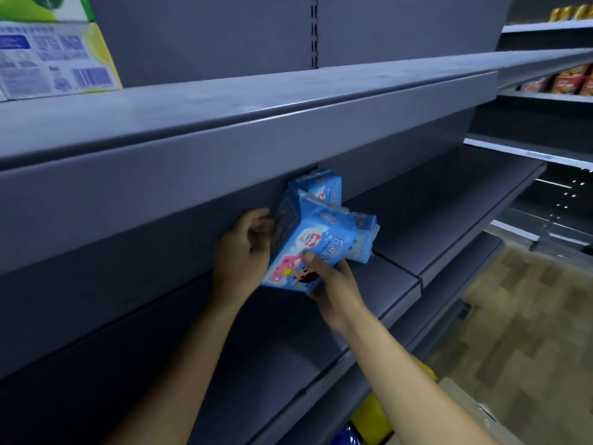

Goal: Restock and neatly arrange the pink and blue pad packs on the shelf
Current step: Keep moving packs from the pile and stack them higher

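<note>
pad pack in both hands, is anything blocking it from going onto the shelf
Nothing visible: bare shelf lies below the pad pack held by left hand and right hand; other packs sit behind it.

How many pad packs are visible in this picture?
3. The front pack is in the left hand and right hand; the rear pack stands behind it; the side pack is on its right. Others may be hidden behind.

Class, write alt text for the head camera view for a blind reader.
A person's left hand and right hand grip a blue and pink plastic pad pack at a dark grey metal shelf. Behind it sit one blue plastic pack and, further right, another blue pack.
</note>
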### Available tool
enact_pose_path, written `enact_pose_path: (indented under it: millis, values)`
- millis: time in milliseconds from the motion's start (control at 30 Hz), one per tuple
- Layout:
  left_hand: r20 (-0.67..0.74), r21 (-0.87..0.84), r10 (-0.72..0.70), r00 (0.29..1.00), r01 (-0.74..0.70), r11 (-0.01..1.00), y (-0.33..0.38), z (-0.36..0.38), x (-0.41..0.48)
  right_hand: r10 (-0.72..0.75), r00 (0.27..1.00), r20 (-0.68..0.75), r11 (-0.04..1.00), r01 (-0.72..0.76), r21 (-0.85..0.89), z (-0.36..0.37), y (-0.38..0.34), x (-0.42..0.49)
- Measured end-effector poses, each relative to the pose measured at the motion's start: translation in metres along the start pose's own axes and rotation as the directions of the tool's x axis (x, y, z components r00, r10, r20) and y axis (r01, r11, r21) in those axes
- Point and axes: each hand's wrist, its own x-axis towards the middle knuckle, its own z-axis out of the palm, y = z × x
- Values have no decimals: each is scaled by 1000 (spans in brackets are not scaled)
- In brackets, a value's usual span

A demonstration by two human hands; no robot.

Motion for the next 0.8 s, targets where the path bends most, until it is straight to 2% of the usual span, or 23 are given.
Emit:
enact_pose_path:
  millis: [100, 233, 333, 533, 667, 800]
  values:
    - [1, -5, 31, 1000, -31, 1000, 0, -20, -3, 22, 997, 80, 995, -29, 95, 9, 9, -2]
    - [-23, -87, 44, 999, -46, 995, -7, -48, -10, 128, 978, 163, 985, -145, 96, 20, 15, -8]
    - [30, -128, 34, 999, -30, 991, -9, -70, -19, 223, 950, 220, 972, -234, 24, 29, 14, -16]
    - [167, -368, -67, 984, 125, 921, -2, -115, -36, 332, 876, 350, 943, -299, -145, 59, 25, -35]
    - [306, -488, -100, 947, 246, 837, -1, -146, -51, 404, 844, 353, 913, -351, -206, 82, 40, -55]
    - [313, -522, -123, 942, 278, 807, -6, -179, -68, 491, 788, 371, 866, -393, -310, 110, 51, -77]
